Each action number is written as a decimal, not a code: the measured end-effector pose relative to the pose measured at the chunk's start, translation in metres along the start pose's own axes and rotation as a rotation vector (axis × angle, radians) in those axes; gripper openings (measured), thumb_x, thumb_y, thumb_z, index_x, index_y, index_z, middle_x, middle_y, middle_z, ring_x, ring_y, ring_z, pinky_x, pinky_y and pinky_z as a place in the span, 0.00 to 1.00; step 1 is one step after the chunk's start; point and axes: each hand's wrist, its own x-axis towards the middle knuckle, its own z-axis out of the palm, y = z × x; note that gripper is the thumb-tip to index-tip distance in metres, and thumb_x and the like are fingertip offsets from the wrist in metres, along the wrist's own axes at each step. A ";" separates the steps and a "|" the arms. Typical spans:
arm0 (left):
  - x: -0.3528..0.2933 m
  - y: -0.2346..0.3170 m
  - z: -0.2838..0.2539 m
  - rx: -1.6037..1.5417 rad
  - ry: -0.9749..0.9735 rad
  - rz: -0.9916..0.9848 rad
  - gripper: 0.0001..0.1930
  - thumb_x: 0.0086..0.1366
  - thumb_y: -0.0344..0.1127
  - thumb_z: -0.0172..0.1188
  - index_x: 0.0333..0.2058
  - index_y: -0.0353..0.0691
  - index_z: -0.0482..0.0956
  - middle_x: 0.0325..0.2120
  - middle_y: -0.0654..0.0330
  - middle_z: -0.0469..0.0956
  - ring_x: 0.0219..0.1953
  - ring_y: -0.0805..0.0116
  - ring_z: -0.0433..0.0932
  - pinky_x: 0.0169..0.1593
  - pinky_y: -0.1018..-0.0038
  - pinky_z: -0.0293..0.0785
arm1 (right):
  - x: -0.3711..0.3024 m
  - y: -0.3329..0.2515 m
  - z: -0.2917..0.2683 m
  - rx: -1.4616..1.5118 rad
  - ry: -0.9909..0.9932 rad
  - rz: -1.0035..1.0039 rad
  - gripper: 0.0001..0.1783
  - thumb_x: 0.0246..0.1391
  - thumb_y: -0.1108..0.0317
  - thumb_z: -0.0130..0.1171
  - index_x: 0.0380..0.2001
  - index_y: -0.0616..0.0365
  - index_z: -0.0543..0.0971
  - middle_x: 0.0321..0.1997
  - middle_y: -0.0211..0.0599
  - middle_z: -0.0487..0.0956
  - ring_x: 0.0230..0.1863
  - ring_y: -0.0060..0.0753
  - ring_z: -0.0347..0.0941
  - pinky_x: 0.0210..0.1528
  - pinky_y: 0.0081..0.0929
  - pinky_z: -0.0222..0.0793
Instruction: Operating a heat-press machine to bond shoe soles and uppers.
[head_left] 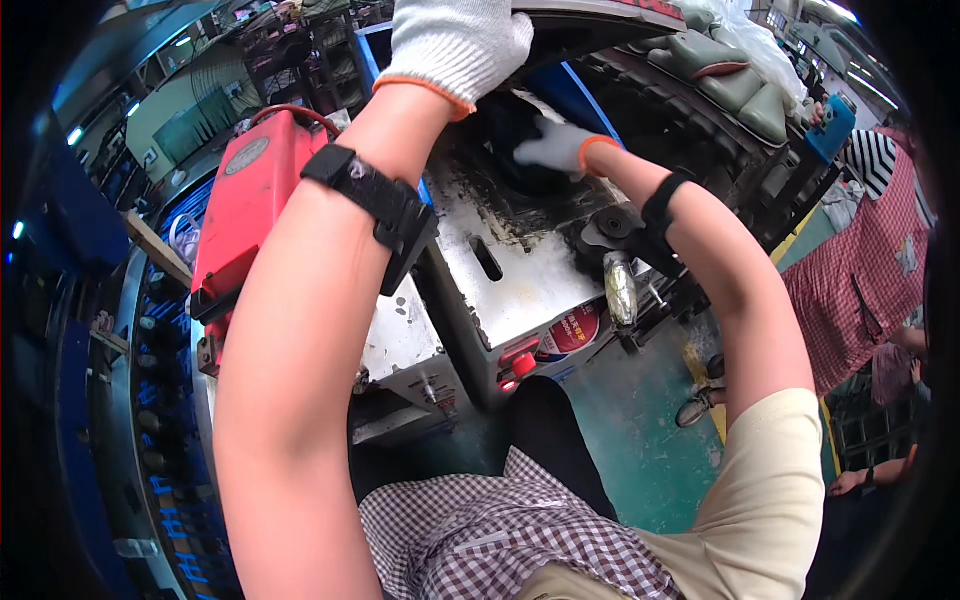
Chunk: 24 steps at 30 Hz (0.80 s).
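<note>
A green floor is overlooked from above, and most of the middle is filled by a pale metal machine, its top smeared with dark residue. To the right, a co-worker in a red checked apron is seen. Nearer the top, grey-green boots are heaped on a dark rack. At left a red box is placed beside the machine. At the upper edge, a dark panel with a red rim is only partly shown, above a black piece that is set on the far part of the machine's top, its full shape hidden.

The left hand, white-gloved, is raised beside the panel's near end; its fingers are cut off by the upper edge, so their spread and any grip cannot be told. The right hand, gloved too, is laid against the black piece, fingers reaching leftward; they are blurred, so whether anything is gripped cannot be told.

Lower down are found a foil-wrapped handle, a dark knob and, smallest, a red button near the knee.

If the panel is unsupported and drops, the right hand could be pinched. The button could be pressed accidentally by a knee.
</note>
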 end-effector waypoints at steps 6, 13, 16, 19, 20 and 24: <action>-0.012 -0.015 -0.006 -0.138 -0.014 0.045 0.38 0.61 0.46 0.66 0.67 0.32 0.68 0.65 0.39 0.70 0.68 0.37 0.66 0.73 0.53 0.61 | -0.080 0.007 -0.047 0.921 -0.299 0.004 0.33 0.65 0.31 0.52 0.46 0.51 0.82 0.29 0.34 0.82 0.20 0.26 0.77 0.20 0.27 0.72; -0.132 0.065 -0.158 -1.224 -0.148 -1.096 0.43 0.74 0.47 0.61 0.75 0.27 0.51 0.66 0.51 0.69 0.67 0.67 0.68 0.69 0.71 0.62 | -0.238 -0.008 0.027 1.413 -0.162 -0.258 0.42 0.64 0.45 0.63 0.71 0.60 0.66 0.65 0.47 0.77 0.61 0.40 0.78 0.64 0.42 0.75; -0.186 0.124 -0.216 -1.324 0.074 -1.503 0.45 0.74 0.53 0.60 0.77 0.34 0.50 0.70 0.53 0.65 0.73 0.64 0.62 0.74 0.65 0.58 | -0.265 -0.045 0.080 1.479 -0.275 -0.358 0.47 0.62 0.46 0.64 0.75 0.62 0.61 0.75 0.49 0.69 0.72 0.47 0.69 0.76 0.45 0.65; -0.238 0.131 -0.263 -1.804 0.321 -1.411 0.33 0.72 0.38 0.63 0.71 0.37 0.63 0.62 0.60 0.74 0.65 0.68 0.71 0.69 0.67 0.67 | -0.290 -0.113 0.124 1.335 -0.522 -0.453 0.60 0.57 0.35 0.67 0.77 0.65 0.56 0.78 0.48 0.64 0.77 0.44 0.63 0.79 0.42 0.56; -0.249 0.133 -0.277 -1.719 0.330 -1.424 0.31 0.71 0.36 0.64 0.70 0.38 0.65 0.61 0.61 0.76 0.63 0.66 0.74 0.68 0.65 0.71 | -0.293 -0.127 0.144 1.254 -0.560 -0.508 0.63 0.56 0.33 0.67 0.78 0.67 0.54 0.80 0.48 0.61 0.79 0.43 0.59 0.80 0.41 0.52; -0.279 0.103 -0.350 -1.500 0.659 -1.577 0.27 0.67 0.31 0.63 0.64 0.37 0.72 0.56 0.56 0.80 0.57 0.62 0.81 0.63 0.63 0.79 | -0.282 -0.194 0.171 0.553 -0.314 -0.924 0.47 0.55 0.58 0.70 0.74 0.65 0.64 0.76 0.45 0.67 0.77 0.40 0.61 0.77 0.38 0.56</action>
